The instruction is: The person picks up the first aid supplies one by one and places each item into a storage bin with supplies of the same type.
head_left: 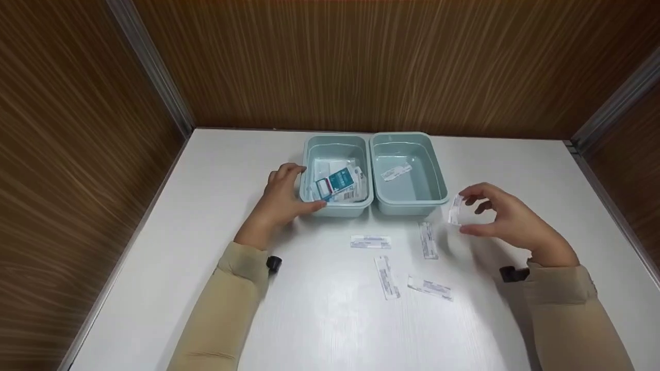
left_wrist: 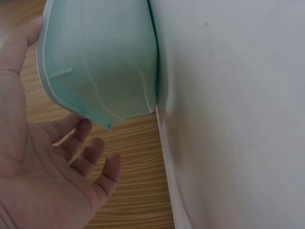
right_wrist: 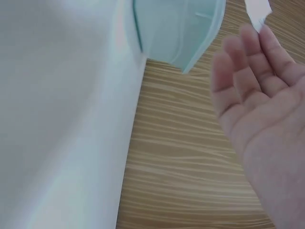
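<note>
My left hand (head_left: 282, 198) holds the near left corner of the left pale-green plastic bin (head_left: 337, 210), thumb on the front rim and fingers along the left side. A teal-and-white printed packet (head_left: 335, 183) and clear wrapping lie in that bin. My right hand (head_left: 508, 221) holds a wrapped adhesive bandage (head_left: 455, 209) by its fingertips, just right of the right bin (head_left: 410, 208). In the right wrist view, the fingers (right_wrist: 250, 62) have one end of the white bandage wrapper (right_wrist: 258, 10) at their tips. Another wrapped bandage (head_left: 396, 172) lies inside the right bin.
On the white table (head_left: 319, 319), several wrapped bandages (head_left: 371, 241) lie scattered in front of the bins. The two bins stand side by side close to the table's back edge. Wood-grain panels (head_left: 361, 67) rise behind and at both sides.
</note>
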Tool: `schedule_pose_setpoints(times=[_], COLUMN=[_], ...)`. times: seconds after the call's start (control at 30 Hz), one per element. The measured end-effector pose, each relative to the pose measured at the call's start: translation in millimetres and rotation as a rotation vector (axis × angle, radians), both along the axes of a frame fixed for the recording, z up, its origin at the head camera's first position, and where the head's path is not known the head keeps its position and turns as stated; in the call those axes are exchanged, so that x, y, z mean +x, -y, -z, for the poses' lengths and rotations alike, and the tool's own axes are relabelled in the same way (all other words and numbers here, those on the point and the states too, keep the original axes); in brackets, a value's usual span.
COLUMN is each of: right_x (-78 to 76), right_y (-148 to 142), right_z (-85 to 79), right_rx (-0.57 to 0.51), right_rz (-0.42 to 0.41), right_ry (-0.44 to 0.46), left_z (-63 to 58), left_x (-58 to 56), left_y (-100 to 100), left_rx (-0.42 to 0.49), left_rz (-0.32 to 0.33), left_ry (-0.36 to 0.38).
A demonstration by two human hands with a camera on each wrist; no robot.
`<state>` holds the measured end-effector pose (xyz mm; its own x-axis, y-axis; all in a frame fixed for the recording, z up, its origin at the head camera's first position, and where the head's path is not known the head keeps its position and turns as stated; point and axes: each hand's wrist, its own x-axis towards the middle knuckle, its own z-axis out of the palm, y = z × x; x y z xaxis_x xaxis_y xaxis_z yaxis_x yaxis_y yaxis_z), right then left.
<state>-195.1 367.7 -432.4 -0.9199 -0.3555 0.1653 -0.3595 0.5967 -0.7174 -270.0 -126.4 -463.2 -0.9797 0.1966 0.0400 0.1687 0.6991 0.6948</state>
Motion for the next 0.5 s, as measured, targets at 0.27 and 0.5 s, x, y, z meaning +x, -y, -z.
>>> schedule_pose_setpoints(times=[0.27, 0.5], right_x=[-31.4, -57.5], right_y=[24, 35], right_z=[-9.9, -10.9], right_rx=[-0.071, -0.021], right_rz=[0.142, 0.240], right_ry=[-0.055, 0.001], left_z=[-0.8, 1.0], left_x=[1.5, 1.8], left_y=[0, 0], left_rx=[-0.001, 0.001], left_rz=[-0.008, -0.016], left_ry=[0.014, 0.007])
